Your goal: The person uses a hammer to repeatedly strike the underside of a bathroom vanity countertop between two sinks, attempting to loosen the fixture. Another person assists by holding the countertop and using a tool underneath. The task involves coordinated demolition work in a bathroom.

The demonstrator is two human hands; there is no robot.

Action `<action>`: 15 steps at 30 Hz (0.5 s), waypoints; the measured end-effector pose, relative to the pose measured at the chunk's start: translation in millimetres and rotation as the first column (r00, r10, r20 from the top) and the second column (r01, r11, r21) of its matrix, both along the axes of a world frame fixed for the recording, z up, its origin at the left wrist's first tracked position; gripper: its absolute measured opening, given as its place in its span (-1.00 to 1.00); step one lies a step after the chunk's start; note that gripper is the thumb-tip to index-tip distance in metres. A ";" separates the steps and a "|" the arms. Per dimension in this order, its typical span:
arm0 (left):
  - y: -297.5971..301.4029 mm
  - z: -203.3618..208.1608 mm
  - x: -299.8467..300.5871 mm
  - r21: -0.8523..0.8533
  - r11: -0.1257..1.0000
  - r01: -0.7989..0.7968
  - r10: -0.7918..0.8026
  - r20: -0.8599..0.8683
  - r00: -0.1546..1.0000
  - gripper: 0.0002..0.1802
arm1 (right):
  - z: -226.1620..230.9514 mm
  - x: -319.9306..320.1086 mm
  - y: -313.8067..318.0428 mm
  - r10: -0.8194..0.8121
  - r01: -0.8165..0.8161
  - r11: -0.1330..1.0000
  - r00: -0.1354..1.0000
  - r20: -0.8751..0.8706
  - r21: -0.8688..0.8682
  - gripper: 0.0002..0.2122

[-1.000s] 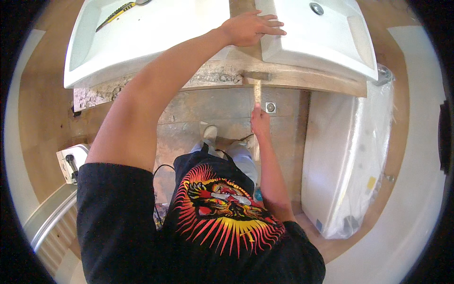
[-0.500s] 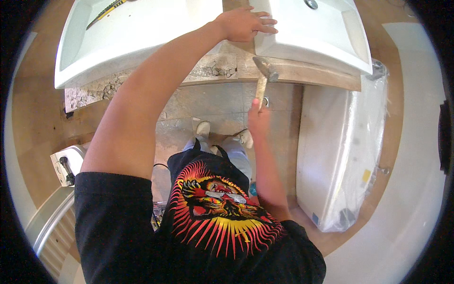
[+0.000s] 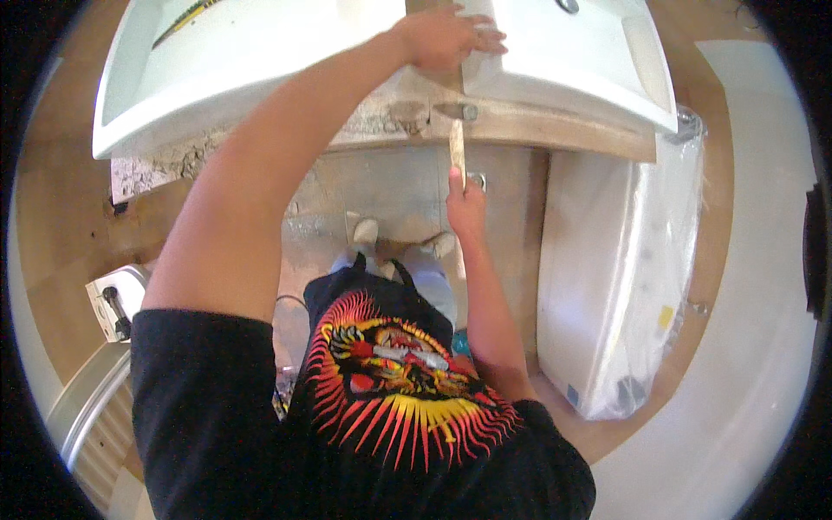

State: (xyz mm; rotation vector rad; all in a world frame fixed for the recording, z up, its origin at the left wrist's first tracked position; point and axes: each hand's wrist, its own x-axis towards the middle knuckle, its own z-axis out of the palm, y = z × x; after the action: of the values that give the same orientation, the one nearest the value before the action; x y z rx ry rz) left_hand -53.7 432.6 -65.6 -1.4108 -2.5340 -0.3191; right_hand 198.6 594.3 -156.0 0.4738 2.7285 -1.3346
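My right hand is wrapped around the handle of a hammer. The hammer's head lies against or just over the front of a wooden board that runs below two white basins; whether it touches is not clear. With its fingers stretched out, my left hand lies across the gap between the left basin and the right basin, the fingertips reaching the right basin's edge. What is under the left palm is hidden. Left of the hammer, the face under the basin is rough and broken.
A yellow and black utility knife rests in the left basin. A white unit in clear plastic wrap stands on the tiled floor at right. A white box-like item and a ribbed radiator-like panel are at left.
The hammer has swung left and away from me, its head now at the board's front. My right hand followed slightly left. The left hand stays in the same place at the basins.
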 end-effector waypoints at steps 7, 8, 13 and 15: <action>-2.7 3.3 16.2 -0.069 0.997 -0.025 0.028 0.034 0.999 -0.24 | 47.4 3.3 7.9 -0.121 0.105 0.967 0.991 -0.056 -0.231 -0.40; -3.8 0.0 15.2 -0.060 0.998 -0.026 0.027 0.026 0.999 -0.24 | 52.6 3.4 8.0 -0.139 0.102 0.946 0.985 -0.099 -0.309 -0.39; 1.2 -4.0 7.2 -0.056 0.998 -0.010 0.008 -0.033 0.999 -0.23 | -20.0 6.2 15.0 -0.003 0.003 1.000 1.000 -0.018 -0.021 -0.37; 3.8 -5.7 8.1 -0.037 0.999 0.009 -0.009 -0.006 1.000 -0.24 | -26.2 2.7 17.8 -0.004 -0.001 0.998 0.998 0.065 0.065 -0.38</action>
State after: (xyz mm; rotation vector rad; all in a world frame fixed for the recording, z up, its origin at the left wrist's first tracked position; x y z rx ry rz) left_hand -45.6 436.4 -71.3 -1.4343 -2.5421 -0.2704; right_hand 201.3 612.1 -182.2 0.5150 2.7252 -1.2121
